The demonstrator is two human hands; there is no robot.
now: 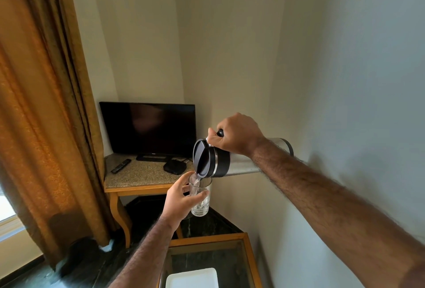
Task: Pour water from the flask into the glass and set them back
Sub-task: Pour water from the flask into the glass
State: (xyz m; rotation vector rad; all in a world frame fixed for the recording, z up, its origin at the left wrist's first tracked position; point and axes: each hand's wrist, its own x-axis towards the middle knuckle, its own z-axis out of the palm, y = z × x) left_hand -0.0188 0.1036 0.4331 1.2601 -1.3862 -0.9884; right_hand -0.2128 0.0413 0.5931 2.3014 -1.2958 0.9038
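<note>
Pale walls meet in a corner behind a wooden desk with a speckled stone top. On that desk a dark television stands at the back, a remote lies in front of its left end, and a small black box sits in front of its right end with a cable running off behind it. To the left of the desk an orange-brown curtain hangs to the dark floor.

Off the desk's right front corner, in mid-air, the right hand has its grip clamped on the black handle of the flask, which is tipped almost level with its black lidded spout end toward the desk and its steel body running right, partly hidden behind the forearm. A thin stream of water falls from the spout. Directly beneath, the left hand has its grip closed around the clear glass, held upright, thumb across the near side and fingers behind; a little water shows at the bottom.

Nearer the camera than the desk, below the glass, stands a lower glass-topped table with a wooden frame, carrying a white tray cut off by the bottom edge. Both forearms cross over the dark floor and this table.
</note>
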